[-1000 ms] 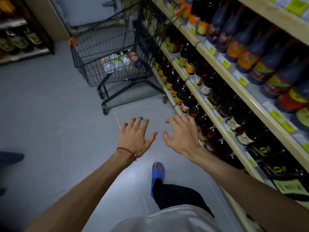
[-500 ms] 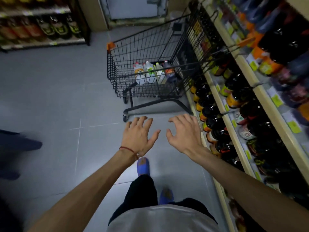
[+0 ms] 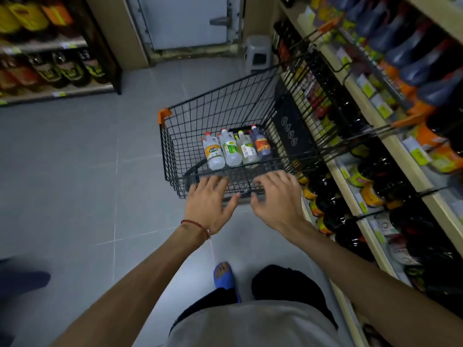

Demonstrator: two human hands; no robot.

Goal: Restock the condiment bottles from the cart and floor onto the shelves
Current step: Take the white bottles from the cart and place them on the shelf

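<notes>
Grey tiled floor [image 3: 75, 171] of a shop aisle, viewed from head height. Ahead, black wire cart [image 3: 175, 151] just beside stocked shelves [image 3: 390, 144] on the right. On the basket floor, four condiment bottles [image 3: 235, 150] standing in a row, three pale and one dark. At the cart's near end, left hand [image 3: 209, 204] and right hand [image 3: 278, 199] side by side, fingers spread and loosely bent, gripping nothing; contact with the wire unclear. Around the left wrist, thin red cord [image 3: 194, 224].

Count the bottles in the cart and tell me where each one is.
4, in a row on the cart's floor: orange-label bottle leftmost, green-label bottle next, yellow-cap bottle third, dark bottle rightmost. None seems hidden.
</notes>
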